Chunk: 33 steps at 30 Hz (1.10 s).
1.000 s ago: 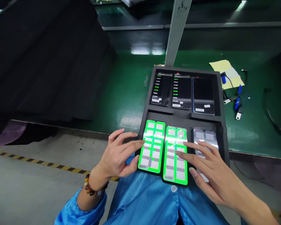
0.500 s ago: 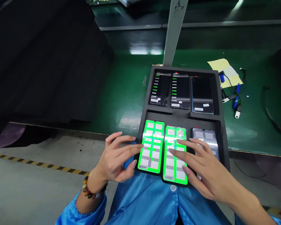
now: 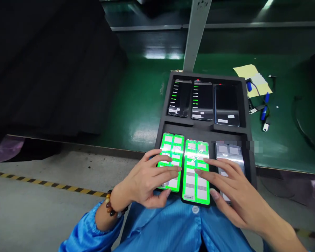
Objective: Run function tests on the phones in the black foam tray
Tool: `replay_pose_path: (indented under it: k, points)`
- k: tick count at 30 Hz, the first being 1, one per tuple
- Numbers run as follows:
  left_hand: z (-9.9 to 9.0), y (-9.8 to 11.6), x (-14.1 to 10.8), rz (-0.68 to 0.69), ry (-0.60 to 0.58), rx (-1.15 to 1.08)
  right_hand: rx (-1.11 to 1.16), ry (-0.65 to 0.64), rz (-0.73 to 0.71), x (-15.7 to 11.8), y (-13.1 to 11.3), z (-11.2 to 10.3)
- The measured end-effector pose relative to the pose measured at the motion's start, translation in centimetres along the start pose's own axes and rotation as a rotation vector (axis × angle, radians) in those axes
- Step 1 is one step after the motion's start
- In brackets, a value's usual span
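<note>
Fingers spread, my left hand lies over the near-left smartphone, whose screen shows white blocks bordered in green. My right hand has its fingers stretched over the right half of the middle smartphone, with a similar green-and-white screen and thin curved lines drawn on it. Neither hand grasps anything. Partly behind my right hand, a third smartphone shows a greyish screen. All three sit in the front part of a black foam tray that overhangs the bench edge.
Behind them in the tray lie a smartphone with a text list, a second such smartphone and a dark-screened smartphone. Yellow paper and cables with a white-ended plug lie rightward. A grey post rises behind; black cloth hangs left.
My left hand has moved right across the near-left phone, from its left edge toward its right edge. My right hand has shifted slightly right on the middle phone, where more curved lines show.
</note>
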<state>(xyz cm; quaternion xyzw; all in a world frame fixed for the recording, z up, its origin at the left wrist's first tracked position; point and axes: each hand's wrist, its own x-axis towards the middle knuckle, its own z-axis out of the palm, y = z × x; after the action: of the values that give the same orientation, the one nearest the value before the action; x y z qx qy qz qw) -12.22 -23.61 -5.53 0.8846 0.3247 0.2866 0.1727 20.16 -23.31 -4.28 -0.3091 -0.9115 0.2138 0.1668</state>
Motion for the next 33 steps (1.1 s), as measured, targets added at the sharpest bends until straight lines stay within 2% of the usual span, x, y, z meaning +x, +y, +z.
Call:
replay_pose_path:
  k: [5, 10, 14, 17, 23, 27, 33]
  points:
    - [-1.1, -0.4, -2.3, -0.095, 0.09, 0.094, 0.08, 0.033, -0.044, 2.1, -1.4, 1.0]
    - [-1.7, -0.5, -3.8, -0.136, 0.136, 0.152, 0.041, -0.007, -0.062, 0.7, -0.4, 0.2]
    - [-1.9, -0.2, -3.7, -0.081, 0.156, 0.097, 0.009, 0.012, -0.024, -1.9, 0.7, -0.8]
    - [-2.0, 0.1, -3.5, -0.065, 0.152, 0.09, 0.017, 0.062, 0.006, -2.8, 0.7, -0.6]
    - [-0.5, 1.1, -2.0, -0.033, 0.09, 0.003, 0.017, 0.028, -0.014, -0.2, -1.0, 1.0]
    - [0.1, 1.4, -1.6, 0.0, 0.051, -0.028, 0.005, -0.016, -0.041, 0.7, -1.5, 0.8]
    - [-1.7, 0.6, -4.3, -0.102, 0.145, 0.087, -0.049, 0.001, 0.027, -2.7, -0.1, -0.8]
